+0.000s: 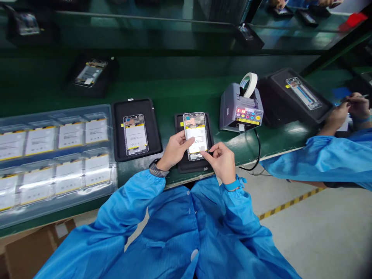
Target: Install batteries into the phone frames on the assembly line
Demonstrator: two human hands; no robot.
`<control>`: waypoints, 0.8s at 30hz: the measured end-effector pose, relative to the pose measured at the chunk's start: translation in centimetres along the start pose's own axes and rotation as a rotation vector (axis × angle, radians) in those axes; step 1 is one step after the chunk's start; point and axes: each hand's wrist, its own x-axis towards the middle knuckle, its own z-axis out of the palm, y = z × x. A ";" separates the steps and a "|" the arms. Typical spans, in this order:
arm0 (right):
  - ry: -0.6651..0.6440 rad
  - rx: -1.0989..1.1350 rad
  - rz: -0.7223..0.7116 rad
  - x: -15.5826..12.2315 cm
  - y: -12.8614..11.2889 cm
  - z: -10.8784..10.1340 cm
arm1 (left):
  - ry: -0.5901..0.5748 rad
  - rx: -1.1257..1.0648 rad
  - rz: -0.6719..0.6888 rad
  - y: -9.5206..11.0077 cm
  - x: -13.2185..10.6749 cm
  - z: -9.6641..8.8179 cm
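Note:
An open phone frame with a white-labelled battery in it lies in a black rubber tray on the green workbench. My left hand grips the frame's left edge, fingers over the battery area. My right hand pinches a small white tab at the frame's lower part, thumb and forefinger together. The frame's lower right corner is partly hidden by those fingers. Both blue cuffs sit at the bench edge, with a dark watch-like band on my left wrist and a blue strap on my right.
To the left lie a second phone frame in a black tray and a clear plastic tray of batteries. A grey tape dispenser stands to the right. Beyond it, a co-worker's hands work by another tray.

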 end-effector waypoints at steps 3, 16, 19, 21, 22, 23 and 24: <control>0.011 0.030 -0.026 0.7 0.0 -0.6 | -0.017 -0.012 -0.012 0.3 -0.1 0.0; -0.189 0.534 0.197 1.4 -0.3 2.1 | -0.039 -0.022 -0.056 0.4 0.0 -0.1; -0.248 0.506 0.168 1.5 0.4 2.1 | -0.036 0.001 -0.094 0.2 0.2 -0.2; -0.225 0.450 0.137 1.3 0.9 2.1 | -0.044 0.018 -0.133 0.0 0.3 -0.3; -0.216 0.403 0.119 1.2 1.2 2.1 | -0.045 0.023 -0.142 -0.2 0.4 -0.4; -0.210 0.347 0.098 1.0 1.4 1.9 | -0.044 0.027 -0.142 -0.4 0.6 -0.4; -0.207 0.289 0.079 0.8 1.7 1.5 | -0.041 0.035 -0.135 -0.7 0.7 -0.5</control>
